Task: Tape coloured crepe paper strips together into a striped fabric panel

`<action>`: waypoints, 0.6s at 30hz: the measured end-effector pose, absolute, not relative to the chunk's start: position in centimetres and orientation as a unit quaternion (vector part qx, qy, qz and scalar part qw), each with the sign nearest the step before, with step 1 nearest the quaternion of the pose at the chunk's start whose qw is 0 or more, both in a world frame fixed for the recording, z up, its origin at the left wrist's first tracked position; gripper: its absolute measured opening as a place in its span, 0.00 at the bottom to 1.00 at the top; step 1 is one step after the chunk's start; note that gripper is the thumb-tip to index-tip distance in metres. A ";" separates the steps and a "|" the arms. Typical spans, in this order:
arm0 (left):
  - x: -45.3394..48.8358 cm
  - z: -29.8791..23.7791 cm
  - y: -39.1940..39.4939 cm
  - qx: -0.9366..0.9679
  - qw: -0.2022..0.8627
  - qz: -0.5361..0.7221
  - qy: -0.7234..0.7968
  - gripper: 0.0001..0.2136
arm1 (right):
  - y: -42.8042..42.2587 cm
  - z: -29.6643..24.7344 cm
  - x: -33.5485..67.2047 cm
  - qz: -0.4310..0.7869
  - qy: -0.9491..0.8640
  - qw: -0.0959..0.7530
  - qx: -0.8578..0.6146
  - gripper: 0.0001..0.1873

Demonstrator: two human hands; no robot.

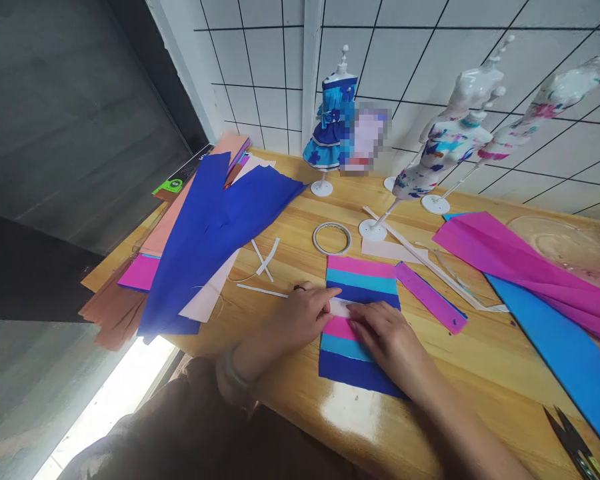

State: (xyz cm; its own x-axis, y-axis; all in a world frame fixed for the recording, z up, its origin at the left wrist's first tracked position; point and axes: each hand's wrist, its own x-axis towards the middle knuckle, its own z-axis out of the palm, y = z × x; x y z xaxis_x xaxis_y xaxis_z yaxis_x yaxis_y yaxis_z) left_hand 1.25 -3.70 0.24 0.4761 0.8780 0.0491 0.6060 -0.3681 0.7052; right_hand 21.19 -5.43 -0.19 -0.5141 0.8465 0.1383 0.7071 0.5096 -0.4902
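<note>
A sheet of striped paper (353, 347) in pink, light blue and dark blue lies flat on the table before me. A white strip (341, 307) runs across its middle, between my two hands. My left hand (305, 311) rests at the sheet's left edge, index finger stretched over a dark blue stripe and the other fingers curled. From the right, my right hand (387, 333) reaches over the sheet, its thumb and fingertips drawn together at the strip. The right hand covers part of the stripes beneath it.
Dark blue paper (200, 233) is piled at left. A tape roll (332, 239) stands behind the sheet. Mini dress forms (445, 150) line the wall, one in a blue dress (331, 130). Magenta paper (520, 267) and open scissors (573, 440) lie right.
</note>
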 end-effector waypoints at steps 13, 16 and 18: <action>1.5 -0.4 -3.5 0.814 0.283 0.208 0.463 0.20 | -5.1 -1.1 21.2 0.189 -0.843 0.199 -0.463 0.10; 1.5 -0.3 -3.5 0.809 0.286 0.219 0.464 0.20 | -5.4 -0.7 21.2 0.191 -0.839 0.214 -0.463 0.11; 1.5 -0.3 -3.5 0.810 0.283 0.220 0.465 0.20 | -6.1 -0.3 21.3 0.186 -0.827 0.245 -0.471 0.14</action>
